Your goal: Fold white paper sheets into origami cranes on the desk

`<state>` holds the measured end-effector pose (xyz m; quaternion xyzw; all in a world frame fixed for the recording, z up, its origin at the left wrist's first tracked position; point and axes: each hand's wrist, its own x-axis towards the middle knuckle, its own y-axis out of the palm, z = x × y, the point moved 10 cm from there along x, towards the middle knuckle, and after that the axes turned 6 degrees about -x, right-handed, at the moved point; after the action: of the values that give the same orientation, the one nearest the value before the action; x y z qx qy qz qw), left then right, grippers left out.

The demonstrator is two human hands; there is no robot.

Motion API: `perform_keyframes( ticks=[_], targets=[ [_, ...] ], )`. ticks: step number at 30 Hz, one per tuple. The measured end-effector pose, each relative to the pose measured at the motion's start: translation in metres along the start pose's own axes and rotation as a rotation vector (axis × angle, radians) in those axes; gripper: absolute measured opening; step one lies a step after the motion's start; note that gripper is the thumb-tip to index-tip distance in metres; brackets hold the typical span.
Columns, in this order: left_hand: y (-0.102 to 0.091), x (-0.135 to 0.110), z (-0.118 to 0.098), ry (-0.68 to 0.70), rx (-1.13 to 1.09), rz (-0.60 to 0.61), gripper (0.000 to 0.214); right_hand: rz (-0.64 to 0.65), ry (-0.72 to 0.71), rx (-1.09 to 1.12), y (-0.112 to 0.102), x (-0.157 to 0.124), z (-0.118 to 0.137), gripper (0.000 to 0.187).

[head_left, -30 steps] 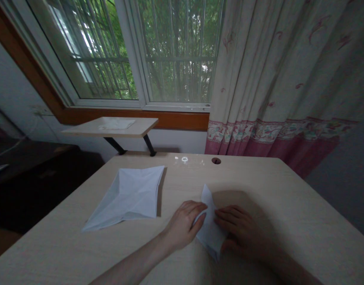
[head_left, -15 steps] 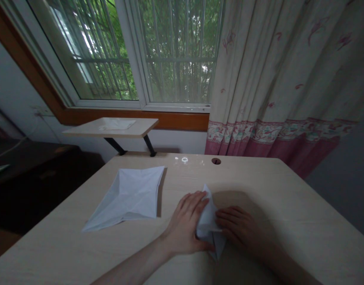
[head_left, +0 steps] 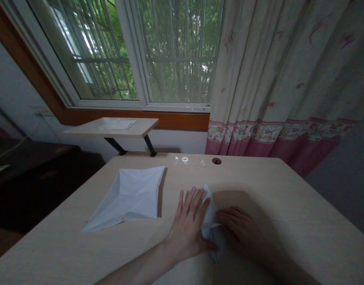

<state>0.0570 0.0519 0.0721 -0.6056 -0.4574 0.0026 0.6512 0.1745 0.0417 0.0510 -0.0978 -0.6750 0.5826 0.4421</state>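
We saw the left hand (head_left: 189, 227) laid flat, fingers spread wide, palm pressing the left side of a small folded paper (head_left: 210, 211) on the near middle of the desk (head_left: 288, 206). The right hand (head_left: 239, 229), fingers loosely extended and gripping nothing, pressed the paper's right edge. A larger creased sheet (head_left: 130, 196) lay apart to the left.

Just a left hand (head_left: 187, 227) and right hand (head_left: 239, 229), both bare; forearms (head_left: 140, 267) bare too, all the way to the bottom edge.
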Motion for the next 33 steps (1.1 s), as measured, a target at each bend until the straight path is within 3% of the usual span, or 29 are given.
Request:
perform_keyframes(
  ticks=[4,9,15,20,25,33],
  targets=[
    [0.001,-0.004,-0.002,0.039,-0.018,-0.029,0.121,-0.011,0.072,0.040,-0.002,0.001,-0.005,0.033],
    [0.004,-0.011,-0.011,0.147,-0.007,-0.033,0.077,-0.088,0.178,0.044,-0.004,-0.002,-0.018,0.037],
    [0.006,-0.010,-0.018,0.194,0.024,0.072,0.037,-0.232,0.068,-0.098,-0.012,-0.004,-0.008,0.033],
    [0.005,-0.006,-0.019,0.204,0.031,0.111,0.034,-0.294,0.073,-0.153,-0.020,-0.005,-0.005,0.021],
    [-0.001,-0.007,-0.017,0.196,0.077,0.040,0.046,-0.376,0.035,-0.205,-0.028,-0.008,-0.002,0.015],
    [-0.001,-0.006,-0.012,0.133,0.100,0.027,0.060,-0.491,0.009,-0.082,-0.039,-0.022,0.000,0.030]
  ],
)
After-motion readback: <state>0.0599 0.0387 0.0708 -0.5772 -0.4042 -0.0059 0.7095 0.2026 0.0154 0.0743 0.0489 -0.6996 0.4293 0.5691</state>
